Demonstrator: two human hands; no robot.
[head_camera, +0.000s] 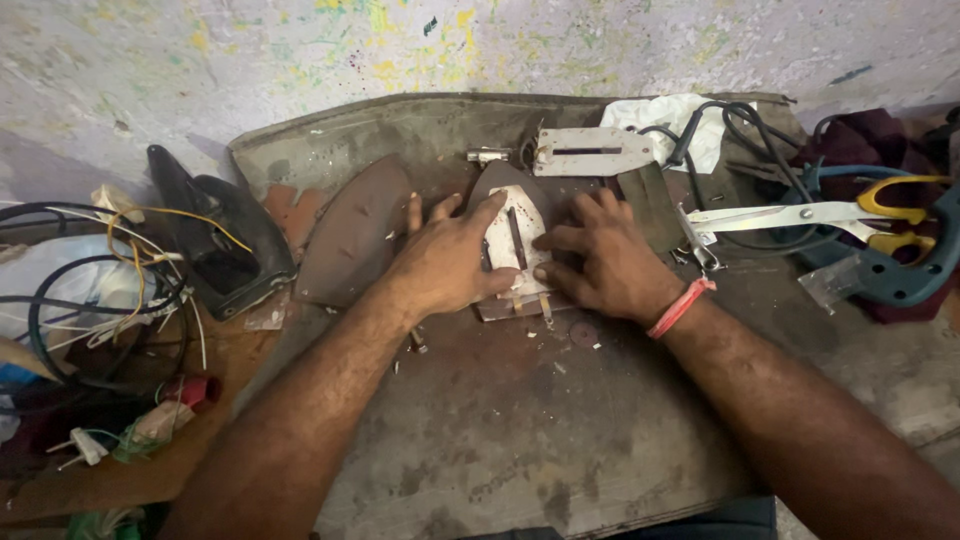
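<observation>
Lying between both hands: iron soleplate (518, 235)

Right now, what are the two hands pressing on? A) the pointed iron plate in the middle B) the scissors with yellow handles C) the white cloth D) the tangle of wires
A: the left hand and right hand both lie flat on the pointed iron plate in the middle of the work board, while the scissors lie untouched off to the right.

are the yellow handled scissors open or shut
Open: the scissors lie flat right of the right hand, their yellow handle loops spread apart.
</observation>
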